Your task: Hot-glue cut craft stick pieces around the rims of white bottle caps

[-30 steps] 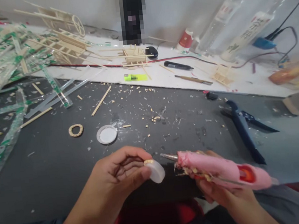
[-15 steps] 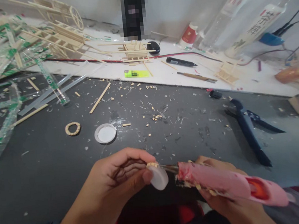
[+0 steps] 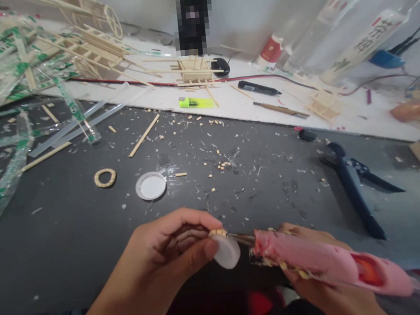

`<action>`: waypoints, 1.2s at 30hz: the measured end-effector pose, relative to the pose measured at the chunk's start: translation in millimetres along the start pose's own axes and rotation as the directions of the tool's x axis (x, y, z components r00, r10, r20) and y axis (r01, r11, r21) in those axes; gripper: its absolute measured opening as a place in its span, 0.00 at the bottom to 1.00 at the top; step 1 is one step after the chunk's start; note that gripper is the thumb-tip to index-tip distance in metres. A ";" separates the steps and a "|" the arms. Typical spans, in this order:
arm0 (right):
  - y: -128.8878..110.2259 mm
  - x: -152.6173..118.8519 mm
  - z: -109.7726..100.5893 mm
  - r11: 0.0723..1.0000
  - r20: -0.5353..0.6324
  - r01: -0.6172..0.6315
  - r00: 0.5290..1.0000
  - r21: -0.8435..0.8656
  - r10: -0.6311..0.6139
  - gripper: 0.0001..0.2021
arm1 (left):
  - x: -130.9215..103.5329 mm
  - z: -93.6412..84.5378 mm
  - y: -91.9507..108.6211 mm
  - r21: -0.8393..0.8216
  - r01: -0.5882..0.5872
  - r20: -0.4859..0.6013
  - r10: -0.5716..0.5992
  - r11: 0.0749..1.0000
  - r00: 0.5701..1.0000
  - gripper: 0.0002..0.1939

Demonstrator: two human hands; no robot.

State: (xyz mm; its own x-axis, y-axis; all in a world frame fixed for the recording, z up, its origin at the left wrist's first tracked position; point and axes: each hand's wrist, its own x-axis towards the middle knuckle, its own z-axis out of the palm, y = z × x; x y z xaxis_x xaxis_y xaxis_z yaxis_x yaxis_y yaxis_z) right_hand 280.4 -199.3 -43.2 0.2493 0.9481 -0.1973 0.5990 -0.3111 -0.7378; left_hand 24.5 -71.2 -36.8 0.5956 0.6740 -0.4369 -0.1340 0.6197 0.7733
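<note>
Between thumb and fingertips, my left hand (image 3: 182, 252) pinches a small white round cap (image 3: 228, 253), tilted on edge. A short row of little wooden pieces (image 3: 217, 232) sits along the cap's upper rim. My right hand (image 3: 306, 267) is wrapped round a pink hot glue gun (image 3: 312, 256), its fingers partly hidden behind the body. The gun's thin metal tip (image 3: 242, 237) points left and meets or nearly meets the wooden pieces; contact is hard to make out. On the dark table lie a ring of wooden pieces (image 3: 105, 178) and another white cap (image 3: 151, 186).
Dark pliers (image 3: 357, 188) lie at the right. Wood crumbs (image 3: 223, 165) and a stick (image 3: 144, 135) are scattered mid-table. Plastic-wrapped sticks (image 3: 0, 63) pile up at the left. Wooden models (image 3: 194, 70), a pen (image 3: 259, 88) and bottles (image 3: 366, 43) stand or lie along the back.
The whole view has shifted slightly, so things appear a little further right. Both hands keep their holds, and the glue gun's tip stays beside the wooden pieces.
</note>
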 end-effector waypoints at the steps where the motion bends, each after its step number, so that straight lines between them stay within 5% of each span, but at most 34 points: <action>1: -2.3 1.5 -0.8 1.000 -0.001 0.013 1.000 0.003 -0.013 0.13 | 0.6 0.0 -0.5 -0.002 -0.003 -0.005 0.003 1.000 1.000 0.06; 11: 2.5 -3.5 -0.8 1.000 -0.042 -0.004 0.999 -0.003 0.004 0.13 | -3.2 1.9 4.6 0.015 0.012 -0.034 -0.011 1.000 0.999 0.05; 25: -20.5 8.2 2.9 0.994 0.043 0.106 0.993 -0.006 -0.106 0.22 | -2.4 3.5 7.3 0.017 0.008 -0.030 -0.008 1.000 1.000 0.04; 36: 9.9 -7.2 -3.2 1.000 -0.007 -0.015 1.000 0.025 0.015 0.16 | -2.4 2.9 7.6 0.030 0.006 -0.042 -0.005 1.000 0.999 0.04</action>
State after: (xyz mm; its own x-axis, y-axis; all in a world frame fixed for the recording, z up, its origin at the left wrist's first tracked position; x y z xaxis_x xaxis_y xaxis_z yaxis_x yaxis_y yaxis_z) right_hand 287.0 -209.4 -47.0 0.2636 0.9429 -0.2036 0.5763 -0.3231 -0.7507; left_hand 24.4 -69.3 -28.5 0.5621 0.6876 -0.4596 -0.1069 0.6115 0.7840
